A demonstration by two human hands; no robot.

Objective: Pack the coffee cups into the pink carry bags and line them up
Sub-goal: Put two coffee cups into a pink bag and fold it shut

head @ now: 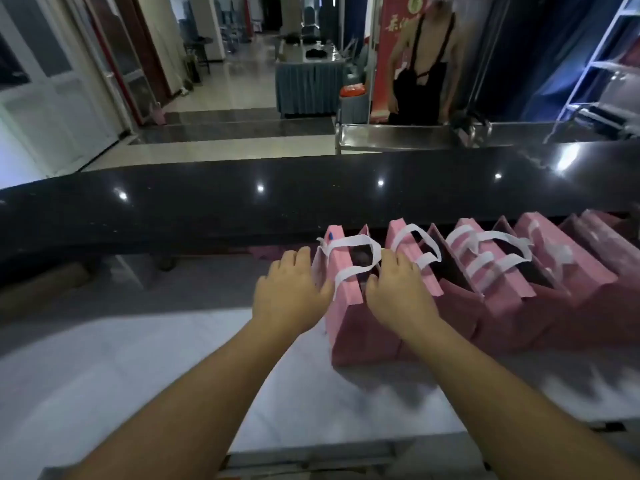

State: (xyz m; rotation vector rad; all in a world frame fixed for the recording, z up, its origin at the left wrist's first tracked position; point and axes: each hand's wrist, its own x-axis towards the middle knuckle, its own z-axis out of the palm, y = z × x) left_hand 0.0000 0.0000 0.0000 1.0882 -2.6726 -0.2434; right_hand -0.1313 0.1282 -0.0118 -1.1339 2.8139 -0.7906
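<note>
**Closing in on the last bag of the row**

Judging by how things lie, the packing looks well advanced. A row of pink carry bags runs along the white work surface [138,375], hard against the foot of the dark raised counter [207,202]. The leftmost bag [346,327] stands upright at the row's left end, touching the second bag [412,244]; a third bag [485,265] and further ones follow to the right, where blur makes an exact count impossible. Their white handles [349,242] loop loosely over the open mouths. Inside the leftmost bag a dark rounded shape [362,259] shows, probably a coffee cup, though I cannot be sure. The other bags show only dark interiors, so whether each is filled cannot be told. No loose cups or spare bags are visible on the surface, which suggests little remains beyond squaring up this end of the line.

Both hands are at the leftmost bag. The left hand [287,289] lies against the bag's left side with fingers fairly straight and spread, thumb touching the near edge; it presses rather than grips. The right hand [398,289] rests over the bag's right edge, where it meets the second bag, fingers gently bent forward. Whether those fingers pinch the paper or a handle strap is hidden beneath the hand.
</note>
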